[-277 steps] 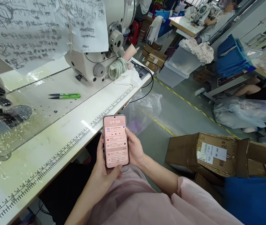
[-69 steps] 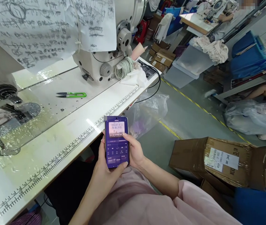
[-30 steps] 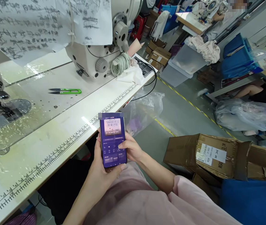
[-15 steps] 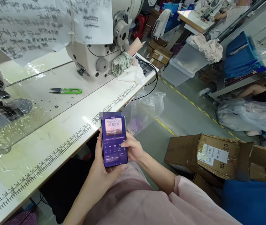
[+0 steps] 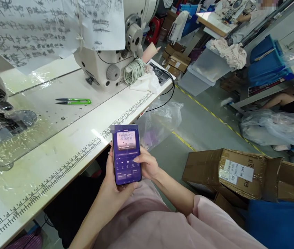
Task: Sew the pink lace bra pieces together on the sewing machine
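Observation:
A smartphone point(image 5: 127, 155) with a purple media-player screen is held upright over my lap, just off the front edge of the sewing table point(image 5: 58, 155). My left hand point(image 5: 114, 180) grips its left side and lower edge, the thumb lying along the bottom. On the other side, my right hand point(image 5: 148, 164) holds the phone's right edge, its thumb on or just over the screen near the playback buttons. Green-handled thread snips point(image 5: 78, 101) lie on the table beside the sewing machine point(image 5: 102, 69). The fingers behind the phone are hidden.
A coil of pale cord point(image 5: 134, 71) and white cloth rest at the table's far end. Handwritten paper point(image 5: 33, 27) hangs over the machine. To my right are an opened cardboard box point(image 5: 237, 173) and a blue item point(image 5: 279, 221). Another person's arm point(image 5: 244, 18) shows at a farther table.
Both hands keep their hold on the phone, and the right thumb stays near the playback buttons. The view has shifted very slightly.

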{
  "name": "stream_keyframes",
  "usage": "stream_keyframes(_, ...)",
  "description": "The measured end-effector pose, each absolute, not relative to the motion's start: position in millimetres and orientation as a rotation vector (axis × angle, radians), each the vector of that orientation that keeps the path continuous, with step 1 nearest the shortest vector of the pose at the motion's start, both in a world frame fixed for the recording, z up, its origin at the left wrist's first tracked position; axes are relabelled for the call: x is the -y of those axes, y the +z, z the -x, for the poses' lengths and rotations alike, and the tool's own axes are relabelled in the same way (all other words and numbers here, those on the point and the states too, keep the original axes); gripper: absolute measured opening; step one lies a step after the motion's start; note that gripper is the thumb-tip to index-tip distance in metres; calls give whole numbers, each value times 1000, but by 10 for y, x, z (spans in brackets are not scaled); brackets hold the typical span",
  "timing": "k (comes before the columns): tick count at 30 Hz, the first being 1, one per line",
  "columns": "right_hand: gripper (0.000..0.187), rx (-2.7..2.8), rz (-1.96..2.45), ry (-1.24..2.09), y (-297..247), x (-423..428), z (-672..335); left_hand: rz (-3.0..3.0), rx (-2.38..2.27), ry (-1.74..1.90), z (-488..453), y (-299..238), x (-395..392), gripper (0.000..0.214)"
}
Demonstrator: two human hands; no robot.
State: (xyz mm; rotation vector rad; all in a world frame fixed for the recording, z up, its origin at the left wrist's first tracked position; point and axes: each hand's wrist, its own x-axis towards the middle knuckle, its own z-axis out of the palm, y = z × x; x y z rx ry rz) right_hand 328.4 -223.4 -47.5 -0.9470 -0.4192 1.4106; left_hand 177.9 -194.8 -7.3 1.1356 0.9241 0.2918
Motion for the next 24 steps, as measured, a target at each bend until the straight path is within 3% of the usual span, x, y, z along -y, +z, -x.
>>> stream_keyframes(24,37,287,971,1352,-412,2219,-3240,-1152,-814,222,-1703,-252,1913,104)
